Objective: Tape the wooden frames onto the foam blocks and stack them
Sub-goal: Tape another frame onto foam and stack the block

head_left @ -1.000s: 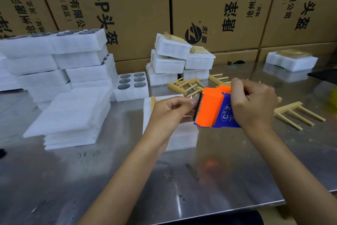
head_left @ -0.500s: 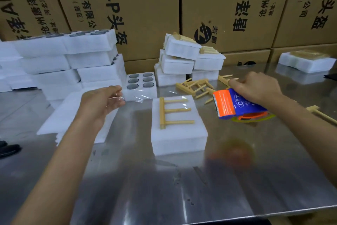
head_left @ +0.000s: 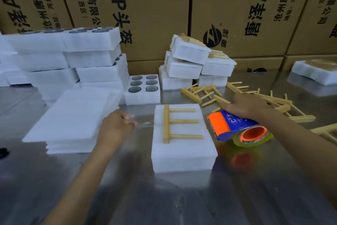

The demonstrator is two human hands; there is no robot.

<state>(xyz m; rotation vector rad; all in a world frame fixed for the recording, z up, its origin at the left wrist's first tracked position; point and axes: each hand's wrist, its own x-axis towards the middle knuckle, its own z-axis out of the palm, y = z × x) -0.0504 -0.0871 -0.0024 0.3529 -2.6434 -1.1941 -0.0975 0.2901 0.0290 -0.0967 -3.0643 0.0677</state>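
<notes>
Steel surface (head_left: 182, 197): left hand (head_left: 116, 129) pinching the freshly drawn tape strip (head_left: 144, 124), right hand (head_left: 249, 106) gripping the lowered tape dispenser (head_left: 235, 128); wooden frame (head_left: 175, 124) on foam block (head_left: 182, 155) awaits taping.

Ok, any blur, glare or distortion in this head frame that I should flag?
Head view: left hand is motion-smeared, and the clear tape it pinches is hard to see; right hand on the tape dispenser is sharper. The steel table throws soft glare and an orange reflection. The wide-angle lens bows the cardboard boxes.
</notes>
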